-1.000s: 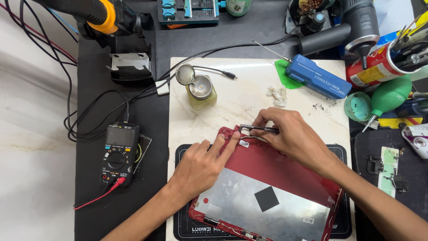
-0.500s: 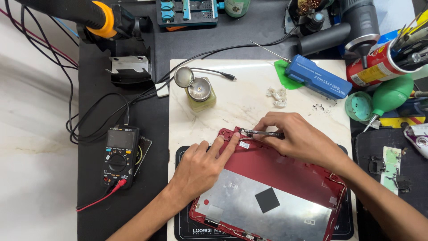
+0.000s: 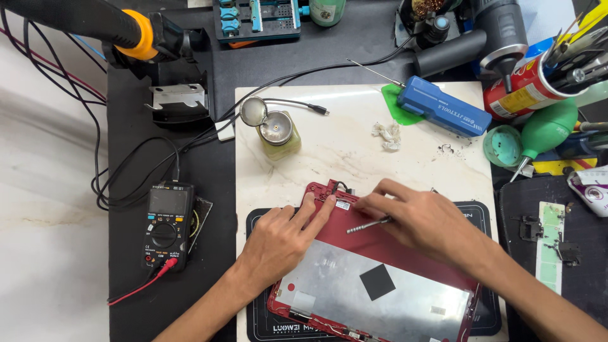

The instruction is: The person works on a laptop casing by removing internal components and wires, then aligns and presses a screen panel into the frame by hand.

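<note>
The right hand (image 3: 421, 218) is closed around a thin metal tool (image 3: 369, 224), whose tip lies on the upper part of a red tablet frame (image 3: 405, 250). The left hand (image 3: 282, 237) holds nothing; it lies flat with fingers spread narrowly, pressing the frame's top left corner. The frame lies tilted on a black work mat (image 3: 256, 221), which rests on a pale stone slab (image 3: 342, 158). A silver panel with a black square patch (image 3: 377, 281) fills the frame's lower half.

Above the hands the slab is mostly bare, giving room toward its far edge. There stand a small glass bottle (image 3: 278, 134) with its round lid open, a crumpled white wad (image 3: 386, 135), and a blue tool case (image 3: 443, 106) at the slab's right corner. Right of the slab, close to the right forearm, lie a green rubber blower (image 3: 546, 132) and a red can of tools (image 3: 529, 85). Left of the slab a black meter (image 3: 166, 226) sits amid looping black cables (image 3: 126, 171), well apart from the left hand.
</note>
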